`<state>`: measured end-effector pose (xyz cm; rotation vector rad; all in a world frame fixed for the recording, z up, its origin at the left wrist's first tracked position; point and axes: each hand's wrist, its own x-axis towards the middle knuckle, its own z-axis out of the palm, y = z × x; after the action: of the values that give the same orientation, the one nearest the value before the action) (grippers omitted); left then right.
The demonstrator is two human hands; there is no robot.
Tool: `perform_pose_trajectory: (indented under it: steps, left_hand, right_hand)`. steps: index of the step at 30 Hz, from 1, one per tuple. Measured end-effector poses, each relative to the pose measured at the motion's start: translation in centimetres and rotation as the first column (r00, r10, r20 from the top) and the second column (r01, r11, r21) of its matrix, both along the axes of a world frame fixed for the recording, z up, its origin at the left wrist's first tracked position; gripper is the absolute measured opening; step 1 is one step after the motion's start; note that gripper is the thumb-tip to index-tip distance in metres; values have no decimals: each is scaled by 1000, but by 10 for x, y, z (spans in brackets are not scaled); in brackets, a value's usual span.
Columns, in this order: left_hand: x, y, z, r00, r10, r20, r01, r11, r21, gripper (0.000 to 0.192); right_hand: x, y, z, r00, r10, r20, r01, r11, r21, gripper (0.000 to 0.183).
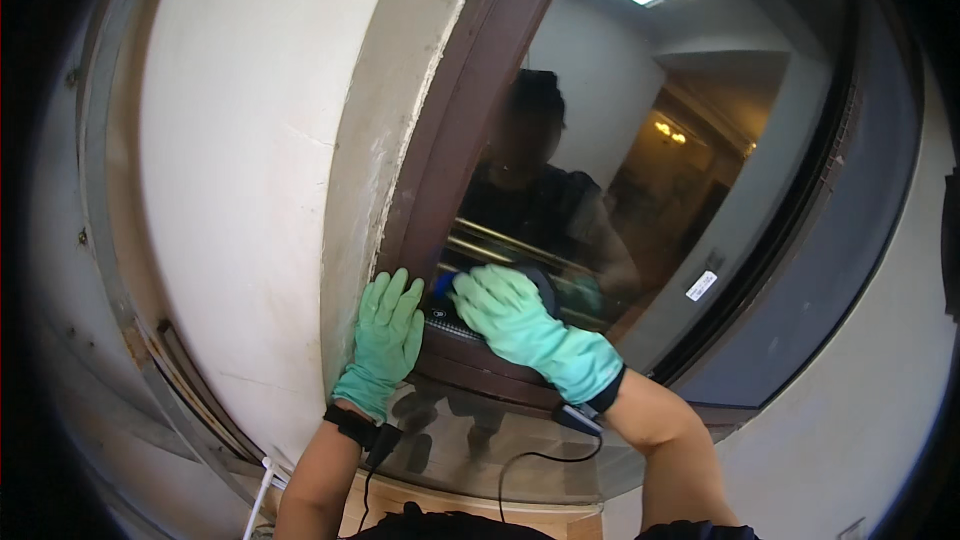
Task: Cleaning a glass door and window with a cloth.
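A dark window pane (570, 187) in a brown frame (442, 135) fills the middle of the head view and mirrors a person and lights. My left hand (390, 322), in a green rubber glove, lies flat with its fingers together against the lower left of the frame and the wall edge. Over the lower corner of the glass, my right hand (502, 307), gloved alike, rests on a dark flat device with a blue part (444, 285). Most of this device is hidden beneath the hand. Both wrists wear black bands with cables.
A shiny sill (480, 450) runs below the window. White wall (247, 165) with worn plaster edges stands at left, beside metal rails (97, 150). A small white label (701, 286) sticks to the glass at right. A white rod (259, 499) stands at lower left.
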<state>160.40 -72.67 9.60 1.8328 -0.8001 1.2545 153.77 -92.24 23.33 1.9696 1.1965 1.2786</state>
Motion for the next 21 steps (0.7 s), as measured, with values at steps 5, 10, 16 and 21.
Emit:
perform_pose_trajectory:
  steps: [5,10,16,21]
  left_hand:
    - [-1,-1,-12,999,46,-16,-46,999,-5,47]
    - [2,-8,-15,995,96,6,-95,994,-46,47]
    - [3,-1,-15,998,58,-9,-57,998,12,46]
    - [11,-8,-27,996,85,-7,-85,996,3,47]
  right_hand:
    - [-20,-39,143,988,-76,-133,123,912,392,12]
    - [-14,-63,132,974,225,-29,-158,765,624,7]
    - [-51,-51,58,951,-278,-137,296,944,144,15]
    - [-49,-53,162,936,-151,319,-85,782,617,13]
